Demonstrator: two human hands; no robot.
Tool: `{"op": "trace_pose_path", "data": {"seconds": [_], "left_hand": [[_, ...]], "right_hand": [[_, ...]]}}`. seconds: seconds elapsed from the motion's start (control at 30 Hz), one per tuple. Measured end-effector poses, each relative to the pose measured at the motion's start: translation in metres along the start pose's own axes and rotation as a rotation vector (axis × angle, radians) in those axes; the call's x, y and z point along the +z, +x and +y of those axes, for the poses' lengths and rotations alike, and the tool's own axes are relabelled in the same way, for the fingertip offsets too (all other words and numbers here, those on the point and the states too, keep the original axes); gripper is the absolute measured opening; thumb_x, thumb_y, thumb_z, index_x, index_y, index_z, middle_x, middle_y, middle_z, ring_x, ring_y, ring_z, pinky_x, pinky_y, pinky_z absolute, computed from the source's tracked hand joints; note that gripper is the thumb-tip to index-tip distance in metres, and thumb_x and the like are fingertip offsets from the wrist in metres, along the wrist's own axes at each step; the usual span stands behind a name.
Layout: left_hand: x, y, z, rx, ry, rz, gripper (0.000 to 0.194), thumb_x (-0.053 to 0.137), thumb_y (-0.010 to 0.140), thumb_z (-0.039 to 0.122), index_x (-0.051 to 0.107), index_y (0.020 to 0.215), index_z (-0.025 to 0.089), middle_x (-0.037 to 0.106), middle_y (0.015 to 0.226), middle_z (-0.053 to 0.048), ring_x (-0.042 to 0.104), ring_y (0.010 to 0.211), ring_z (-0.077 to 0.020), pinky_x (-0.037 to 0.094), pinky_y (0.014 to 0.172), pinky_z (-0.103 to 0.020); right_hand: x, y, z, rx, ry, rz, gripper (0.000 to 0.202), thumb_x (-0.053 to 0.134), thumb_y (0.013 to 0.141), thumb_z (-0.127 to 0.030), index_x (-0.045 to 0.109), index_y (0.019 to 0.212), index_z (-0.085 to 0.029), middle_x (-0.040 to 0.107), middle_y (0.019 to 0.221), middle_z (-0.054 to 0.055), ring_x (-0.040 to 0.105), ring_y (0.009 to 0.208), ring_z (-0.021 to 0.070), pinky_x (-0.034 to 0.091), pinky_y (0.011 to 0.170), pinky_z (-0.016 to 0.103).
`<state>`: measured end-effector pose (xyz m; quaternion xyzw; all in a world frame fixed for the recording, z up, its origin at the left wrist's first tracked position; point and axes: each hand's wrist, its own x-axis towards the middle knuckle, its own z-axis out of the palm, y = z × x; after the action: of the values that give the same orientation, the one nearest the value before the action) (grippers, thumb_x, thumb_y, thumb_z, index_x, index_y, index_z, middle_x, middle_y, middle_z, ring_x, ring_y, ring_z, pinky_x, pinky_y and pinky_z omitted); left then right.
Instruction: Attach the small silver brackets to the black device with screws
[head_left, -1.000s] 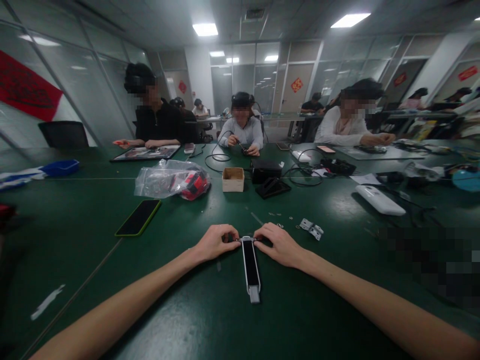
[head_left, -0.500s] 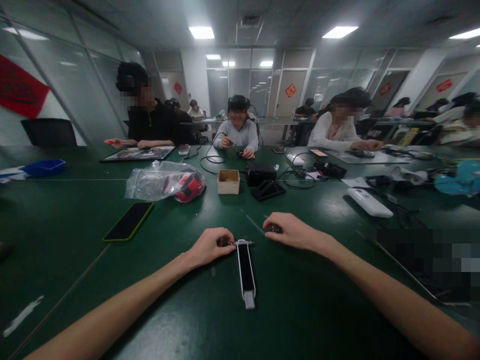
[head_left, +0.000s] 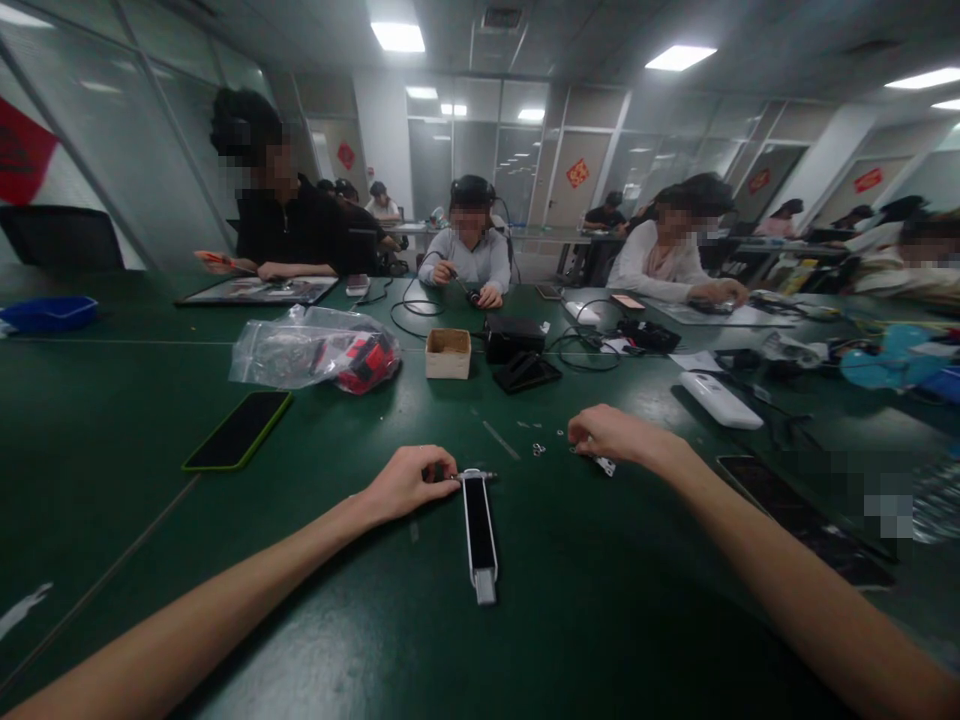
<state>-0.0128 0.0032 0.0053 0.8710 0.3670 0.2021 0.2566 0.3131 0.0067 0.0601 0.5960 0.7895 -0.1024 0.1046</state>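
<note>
A long, narrow device (head_left: 480,525) with a black face, a white rim and a grey end lies on the table in front of me. Across its far end runs a thin metal rod (head_left: 487,475). My left hand (head_left: 416,480) is closed, thumb and finger pinching the rod's left end. To the right, my right hand (head_left: 611,435) is bent down to the table with its fingers together; what is in the fingertips is hidden. A small silver metal piece (head_left: 606,466) shows just under that hand. Tiny metal rings (head_left: 538,450) lie to its left.
A green-edged phone (head_left: 238,430) lies at left. Farther back are a plastic bag (head_left: 289,350) with red and black parts, a small open box (head_left: 448,355), a black stand (head_left: 527,372) and a white case (head_left: 720,400). Several people sit across the green table (head_left: 360,620).
My right hand has moved right, uncovering the tiny metal rings and the silver piece. My left hand stays at the rod. The view has shifted slightly.
</note>
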Motion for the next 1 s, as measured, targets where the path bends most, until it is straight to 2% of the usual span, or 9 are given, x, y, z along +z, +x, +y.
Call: {"op": "trace_pose_path", "data": {"seconds": [0.33, 0.57, 0.7, 0.83, 1.0], "left_hand": [[-0.001, 0.000, 0.002, 0.002, 0.013, 0.004, 0.011, 0.063, 0.077, 0.027, 0.063, 0.081, 0.017, 0.061, 0.074, 0.002, 0.052, 0.061, -0.0097, 0.039, 0.059, -0.019], [0.000, 0.000, 0.000, 0.000, 0.003, 0.009, 0.012, 0.062, 0.077, 0.028, 0.064, 0.082, 0.017, 0.062, 0.075, 0.002, 0.052, 0.062, -0.0101, 0.040, 0.059, -0.019], [0.000, 0.000, 0.002, -0.013, 0.007, -0.002, 0.012, 0.062, 0.077, 0.028, 0.063, 0.081, 0.017, 0.062, 0.075, 0.002, 0.052, 0.060, -0.0098, 0.040, 0.058, -0.019], [-0.001, 0.000, 0.003, -0.007, 0.008, 0.001, 0.011, 0.062, 0.077, 0.027, 0.063, 0.081, 0.017, 0.062, 0.075, 0.002, 0.052, 0.061, -0.0097, 0.039, 0.059, -0.019], [-0.002, 0.000, 0.005, -0.011, 0.005, -0.005, 0.011, 0.063, 0.077, 0.027, 0.063, 0.081, 0.017, 0.061, 0.076, 0.002, 0.052, 0.062, -0.0101, 0.039, 0.059, -0.019]], "right_hand": [[0.002, 0.009, 0.006, -0.011, -0.054, 0.058, 0.024, 0.058, 0.076, -0.019, 0.065, 0.099, -0.019, 0.065, 0.097, 0.009, 0.061, 0.088, 0.0234, 0.043, 0.065, 0.028], [0.006, 0.007, 0.015, 0.076, -0.023, -0.014, 0.032, 0.066, 0.070, -0.025, 0.063, 0.101, -0.018, 0.062, 0.105, 0.011, 0.060, 0.094, 0.0249, 0.044, 0.071, 0.028], [0.008, 0.007, 0.022, 0.118, 0.037, -0.065, 0.035, 0.066, 0.070, -0.028, 0.060, 0.102, -0.018, 0.065, 0.099, 0.010, 0.063, 0.083, 0.0210, 0.044, 0.063, 0.025], [0.007, 0.007, 0.028, 0.106, 0.139, -0.099, 0.036, 0.066, 0.069, -0.030, 0.057, 0.102, -0.019, 0.065, 0.099, 0.007, 0.062, 0.082, 0.0195, 0.043, 0.062, 0.023], [0.005, 0.006, 0.032, 0.090, 0.146, -0.121, 0.046, 0.069, 0.065, -0.035, 0.056, 0.106, -0.018, 0.063, 0.104, 0.008, 0.060, 0.088, 0.0214, 0.043, 0.063, 0.024]]}}
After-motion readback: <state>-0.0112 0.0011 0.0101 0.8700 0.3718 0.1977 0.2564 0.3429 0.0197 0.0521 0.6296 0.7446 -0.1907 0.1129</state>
